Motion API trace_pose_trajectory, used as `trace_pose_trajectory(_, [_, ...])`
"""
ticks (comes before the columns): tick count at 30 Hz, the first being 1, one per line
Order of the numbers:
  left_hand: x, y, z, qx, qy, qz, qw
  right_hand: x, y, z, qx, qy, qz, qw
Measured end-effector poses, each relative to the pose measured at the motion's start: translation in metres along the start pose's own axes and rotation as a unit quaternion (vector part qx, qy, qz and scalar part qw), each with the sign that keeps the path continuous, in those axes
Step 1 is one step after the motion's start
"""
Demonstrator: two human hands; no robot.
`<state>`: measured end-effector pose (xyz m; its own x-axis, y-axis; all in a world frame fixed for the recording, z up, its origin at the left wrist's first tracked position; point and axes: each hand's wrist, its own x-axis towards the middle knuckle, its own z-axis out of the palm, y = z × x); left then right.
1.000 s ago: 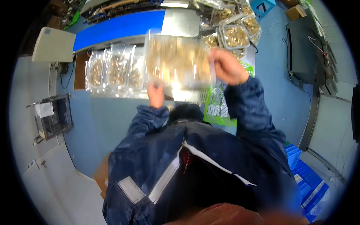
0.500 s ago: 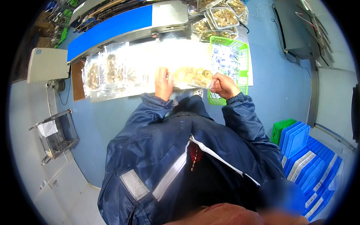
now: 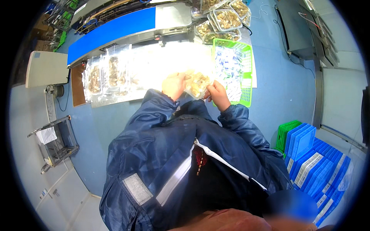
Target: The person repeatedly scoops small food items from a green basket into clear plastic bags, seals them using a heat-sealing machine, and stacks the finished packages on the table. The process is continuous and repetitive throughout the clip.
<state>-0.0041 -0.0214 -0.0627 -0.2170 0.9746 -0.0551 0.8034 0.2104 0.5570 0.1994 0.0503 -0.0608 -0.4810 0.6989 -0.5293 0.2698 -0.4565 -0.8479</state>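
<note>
Between my two hands is a clear plastic tray of beige-brown dried pieces, possibly mushrooms, tilted over the table's near edge. My right hand pinches its right end, fingers closed. At its left end, my left hand is closed around the edge; glare washes out the fingertips. Just right of the tray stands a green plastic basket holding many small white and blue sachets. To the left, clear-bagged trays of similar brown pieces lie on the brightly lit table.
Behind the table runs a machine with a blue belt. Open trays of brown pieces are piled at the far right. Blue crates are stacked at the lower right, and a metal frame stand is on the left.
The tray has come nearer to my body and tilted, turning its contents more into view. My right hand has moved left and down; my left hand has shifted slightly right.
</note>
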Motion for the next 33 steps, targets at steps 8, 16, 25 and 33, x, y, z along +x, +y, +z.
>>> trace_pose_trajectory(8, [0.014,-0.014,0.035,-0.252,0.142,-0.042,0.956,0.014,-0.010,-0.004,0.043,-0.044,0.022,0.998])
trace_pose_trajectory(16, [0.026,-0.022,0.025,-0.157,0.128,-0.011,0.979,0.028,0.005,-0.021,0.081,-0.106,-0.051,0.990])
trace_pose_trajectory(25, [0.036,-0.018,0.020,-0.102,0.113,0.028,0.988,0.039,0.000,-0.038,0.059,-0.130,-0.058,0.988])
trace_pose_trajectory(33, [0.048,-0.029,0.029,-0.079,0.123,0.059,0.988,0.048,0.006,-0.039,0.031,-0.138,-0.077,0.987])
